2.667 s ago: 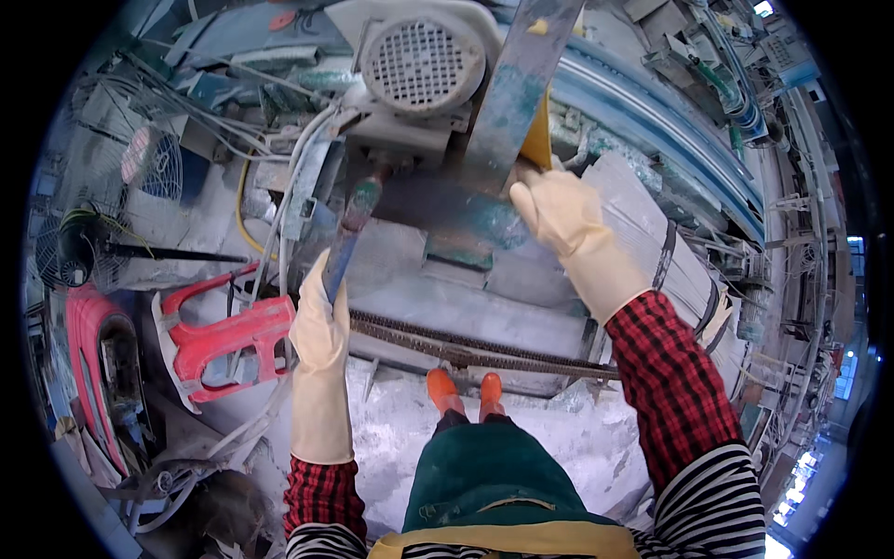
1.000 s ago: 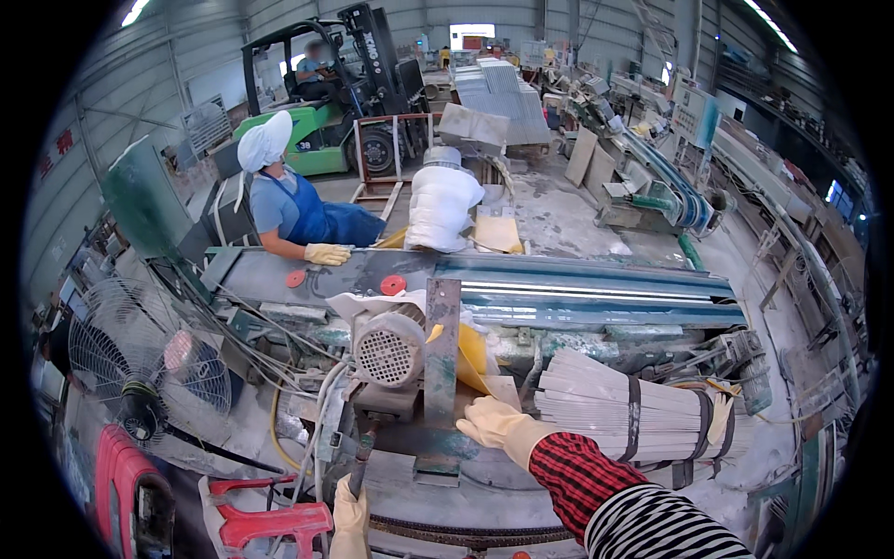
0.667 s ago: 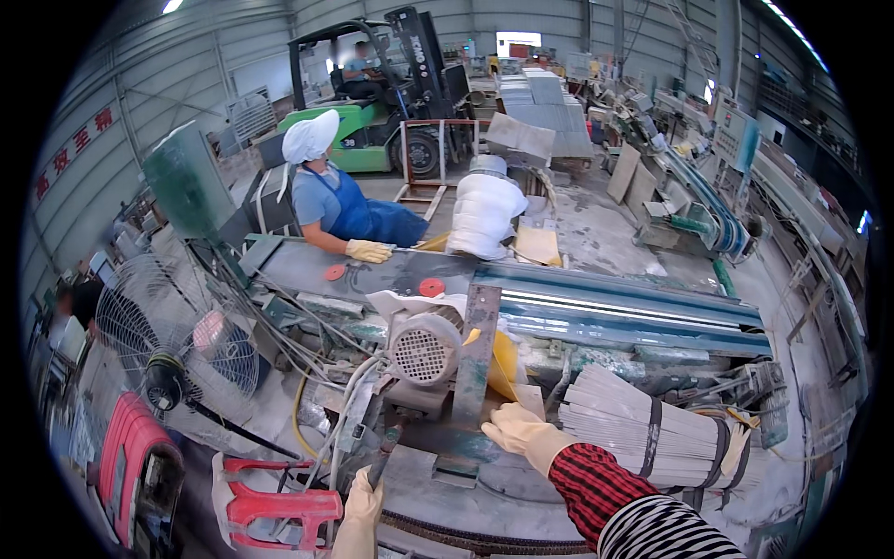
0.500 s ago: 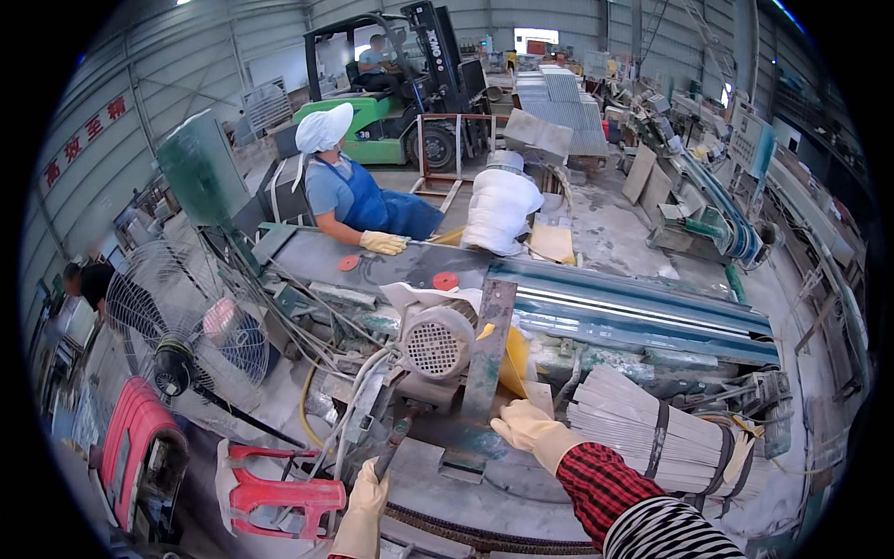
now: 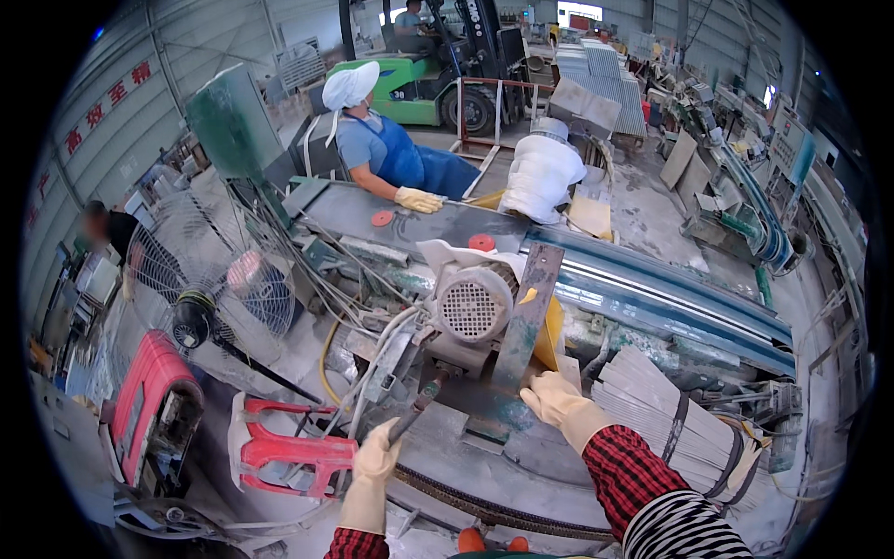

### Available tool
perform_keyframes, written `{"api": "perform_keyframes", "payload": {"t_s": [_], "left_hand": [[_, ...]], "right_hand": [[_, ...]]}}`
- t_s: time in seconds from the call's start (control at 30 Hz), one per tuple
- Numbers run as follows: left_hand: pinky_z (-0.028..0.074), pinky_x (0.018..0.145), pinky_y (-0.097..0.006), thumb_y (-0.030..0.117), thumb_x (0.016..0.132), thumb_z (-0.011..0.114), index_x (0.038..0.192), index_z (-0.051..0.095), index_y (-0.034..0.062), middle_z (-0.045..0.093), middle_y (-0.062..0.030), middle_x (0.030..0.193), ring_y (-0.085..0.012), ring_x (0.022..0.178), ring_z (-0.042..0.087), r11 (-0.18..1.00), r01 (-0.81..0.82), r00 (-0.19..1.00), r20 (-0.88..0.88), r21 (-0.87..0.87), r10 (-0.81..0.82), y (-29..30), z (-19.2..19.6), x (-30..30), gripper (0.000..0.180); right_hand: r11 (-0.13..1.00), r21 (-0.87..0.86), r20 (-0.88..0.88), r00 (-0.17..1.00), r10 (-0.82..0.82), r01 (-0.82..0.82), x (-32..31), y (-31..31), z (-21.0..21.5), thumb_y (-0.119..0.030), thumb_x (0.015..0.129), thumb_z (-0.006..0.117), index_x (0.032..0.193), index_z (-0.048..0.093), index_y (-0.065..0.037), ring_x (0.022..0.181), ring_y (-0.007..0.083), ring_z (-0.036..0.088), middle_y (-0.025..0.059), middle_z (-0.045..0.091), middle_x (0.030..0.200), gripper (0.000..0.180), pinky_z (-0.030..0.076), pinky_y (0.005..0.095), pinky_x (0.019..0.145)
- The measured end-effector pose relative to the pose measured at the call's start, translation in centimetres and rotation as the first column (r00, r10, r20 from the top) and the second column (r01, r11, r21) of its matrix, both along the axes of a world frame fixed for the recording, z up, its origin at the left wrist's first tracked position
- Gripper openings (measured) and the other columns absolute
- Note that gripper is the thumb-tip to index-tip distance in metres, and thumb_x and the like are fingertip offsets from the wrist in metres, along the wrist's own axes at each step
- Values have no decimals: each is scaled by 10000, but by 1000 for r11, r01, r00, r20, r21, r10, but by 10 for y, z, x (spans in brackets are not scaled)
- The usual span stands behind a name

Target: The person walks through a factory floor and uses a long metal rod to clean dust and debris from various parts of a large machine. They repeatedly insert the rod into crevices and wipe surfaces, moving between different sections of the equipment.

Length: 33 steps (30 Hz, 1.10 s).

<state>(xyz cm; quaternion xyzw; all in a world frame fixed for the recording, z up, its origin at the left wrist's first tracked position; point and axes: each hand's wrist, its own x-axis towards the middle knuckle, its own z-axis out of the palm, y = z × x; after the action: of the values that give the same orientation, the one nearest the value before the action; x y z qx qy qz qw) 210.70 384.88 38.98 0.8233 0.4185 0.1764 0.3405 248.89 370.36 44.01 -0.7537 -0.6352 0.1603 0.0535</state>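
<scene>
My left hand (image 5: 374,456), in a pale rubber glove, is wrapped round a dark bar handle (image 5: 417,408) that slants up to the machine under the motor. The motor (image 5: 475,306) has a round perforated cover and a whitish sheet over its top. My right hand (image 5: 564,410), gloved alike, has its fingers bunched low beside an upright metal bar (image 5: 529,321) and a yellow flap (image 5: 550,337). Whatever its fingertips hold, if anything, is hidden. A strapped bundle of thin grey strips (image 5: 643,405) lies right of that hand.
A red plastic stool (image 5: 293,445) lies to the left, near a wire-cage fan (image 5: 200,270). Across the conveyor (image 5: 652,296), a co-worker in a blue apron (image 5: 405,156) rests a gloved hand on the bench. Beyond stands a green forklift (image 5: 396,82) with a person seated in it.
My view has shifted, so the scene sits further right and higher at the back. Both hands remain at the machine, the left still on the handle.
</scene>
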Motion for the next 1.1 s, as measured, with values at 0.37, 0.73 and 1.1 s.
{"api": "perform_keyframes", "payload": {"t_s": [0.37,0.73,1.1], "left_hand": [[532,787,-352,261,955,642,1336,525,84,688,-124,972,-211,843,680,722,-585,797,-95,-370,597,-17,66,-75,436],[345,463,-244,72,900,589,1466,404,131,474,-27,844,-94,530,434,816,48,919,345,-576,190,66,172,92,599],[473,846,-403,202,942,614,1226,587,59,643,-224,1088,-380,995,613,915,360,932,-31,179,-361,160,189,246,319]], "right_hand": [[997,-56,74,995,61,-57,-2,-2,15,-314,1008,426,975,623,-83,985,359,600,185,635,986,305,499,462,870],[998,-28,2,999,-47,47,0,-2,0,-349,1005,452,1029,636,5,1014,389,621,227,655,1020,399,508,469,888],[996,-92,7,1000,15,-14,-10,5,30,-340,1009,438,1024,634,-14,1006,382,616,226,648,1031,380,509,464,881]]}}
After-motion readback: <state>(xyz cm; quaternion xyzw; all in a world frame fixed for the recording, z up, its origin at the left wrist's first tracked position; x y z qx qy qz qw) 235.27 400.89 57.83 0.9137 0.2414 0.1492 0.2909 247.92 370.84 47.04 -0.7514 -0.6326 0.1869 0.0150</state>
